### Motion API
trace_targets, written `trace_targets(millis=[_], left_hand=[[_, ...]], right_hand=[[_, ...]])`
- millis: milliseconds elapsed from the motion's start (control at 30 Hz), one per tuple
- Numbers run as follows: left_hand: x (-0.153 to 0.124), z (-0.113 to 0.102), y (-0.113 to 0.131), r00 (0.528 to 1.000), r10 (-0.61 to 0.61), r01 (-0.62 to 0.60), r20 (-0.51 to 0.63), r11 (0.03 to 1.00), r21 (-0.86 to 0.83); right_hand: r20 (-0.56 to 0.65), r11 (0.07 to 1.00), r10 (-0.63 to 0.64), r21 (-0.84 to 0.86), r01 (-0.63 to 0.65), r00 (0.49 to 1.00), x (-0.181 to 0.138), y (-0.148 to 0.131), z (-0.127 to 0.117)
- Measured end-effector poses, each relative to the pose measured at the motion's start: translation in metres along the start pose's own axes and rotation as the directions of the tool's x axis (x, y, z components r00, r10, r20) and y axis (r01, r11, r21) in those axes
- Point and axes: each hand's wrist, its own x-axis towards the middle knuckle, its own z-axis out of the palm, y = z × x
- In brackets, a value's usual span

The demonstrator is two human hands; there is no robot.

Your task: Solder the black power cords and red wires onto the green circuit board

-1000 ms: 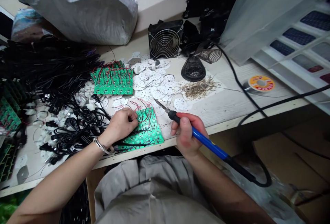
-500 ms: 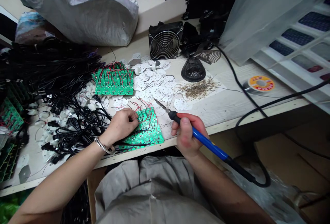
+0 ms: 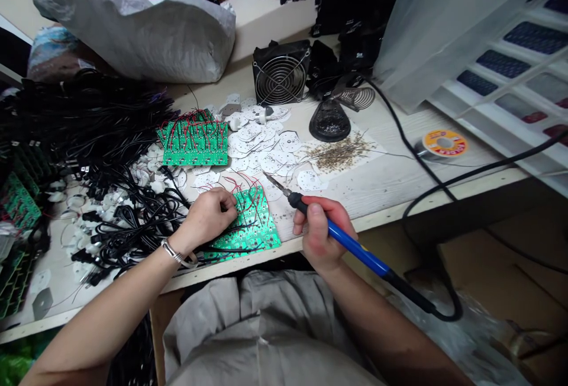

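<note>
A green circuit board [image 3: 251,226] with red and black wires lies at the bench's near edge. My left hand [image 3: 205,217] rests on its left side, fingers curled and pinched at the board's wiring; what they grip is hidden. My right hand [image 3: 320,229] is closed round a blue-handled soldering iron [image 3: 346,243]. The iron's metal tip [image 3: 271,180] hovers just beyond the board's top right corner. A second green board [image 3: 194,140] with red wires lies farther back.
Several white round boards [image 3: 261,146] litter the middle of the bench. A black cable tangle [image 3: 110,196] fills the left. Behind stand a small fan [image 3: 280,75], a black iron stand [image 3: 331,121], a solder spool [image 3: 444,143] and a grey bag [image 3: 142,31].
Both hands keep their grip and place on the board and iron. The view has shifted slightly; nothing on the bench has moved.
</note>
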Motion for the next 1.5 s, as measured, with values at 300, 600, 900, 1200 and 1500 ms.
trace_targets(millis=[300,600,900,1200,1500], left_hand=[[-0.001,-0.001,0.005,1.0,0.011,-0.01,-0.001,0.997,0.082],[-0.015,-0.041,0.016,0.993,0.12,-0.117,0.009,0.94,0.321],[0.049,-0.162,-0.097,0.838,-0.294,0.517,-0.46,0.697,0.497],[0.053,-0.163,-0.119,0.866,-0.178,0.454,-0.467,0.672,0.586],[-0.031,-0.153,-0.062,0.749,0.109,0.326,-0.653,0.799,0.506]], right_hand=[[0.002,0.999,-0.011,0.031,0.011,1.0,0.001,0.0,0.0],[-0.026,1.0,0.005,0.026,-0.004,1.0,0.001,0.006,-0.004],[-0.04,1.0,-0.003,0.013,0.004,0.999,0.001,0.009,-0.004],[-0.028,0.999,-0.019,0.04,0.021,0.999,0.001,0.008,-0.005],[-0.099,0.998,-0.02,0.062,0.026,0.995,0.005,0.003,0.005]])
